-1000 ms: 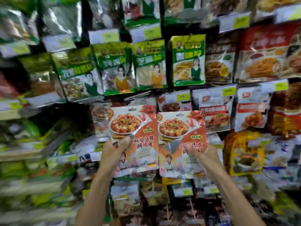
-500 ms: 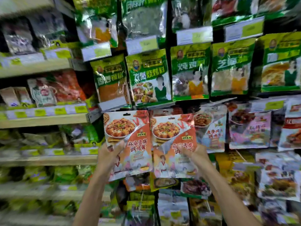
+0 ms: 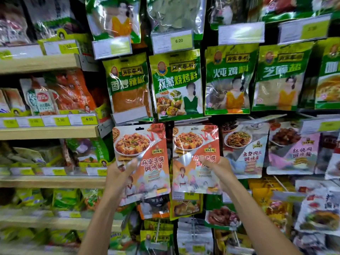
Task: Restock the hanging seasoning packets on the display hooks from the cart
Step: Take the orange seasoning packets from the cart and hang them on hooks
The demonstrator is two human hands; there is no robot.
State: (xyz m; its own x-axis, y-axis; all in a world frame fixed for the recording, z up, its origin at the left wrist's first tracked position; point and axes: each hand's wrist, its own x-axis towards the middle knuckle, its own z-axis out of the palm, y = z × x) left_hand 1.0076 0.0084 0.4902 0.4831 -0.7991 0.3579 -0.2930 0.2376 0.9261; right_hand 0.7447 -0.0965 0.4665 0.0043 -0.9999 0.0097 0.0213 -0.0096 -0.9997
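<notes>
Two matching orange seasoning packets, each printed with a plate of tofu in red sauce, are held up side by side in front of the hanging display. The left packet (image 3: 141, 161) is gripped by the left hand (image 3: 118, 173) along its left edge, thumb across the front just below the printed plate. The right packet (image 3: 196, 159) is pinched by the right hand (image 3: 219, 167) near its right edge, fingertips pressed on the front over the red lettering. Both packets stand upright, their inner edges almost touching, each with a slotted hang hole at the top (whether either hole sits on a hook I cannot tell, since the packet tops cover that spot).

Directly above them hangs a row of green packets (image 3: 176, 83), four clearly readable, under yellow price tags (image 3: 173, 41). To the right of the held pair hang a pale blue packet (image 3: 245, 148) showing shredded meat and a pink packet (image 3: 292, 148) showing braised meat. Below are more hanging packets, blurred. At the left edge of the display, wooden shelves (image 3: 47, 132) carry bagged goods with yellow price labels along their front lips.
</notes>
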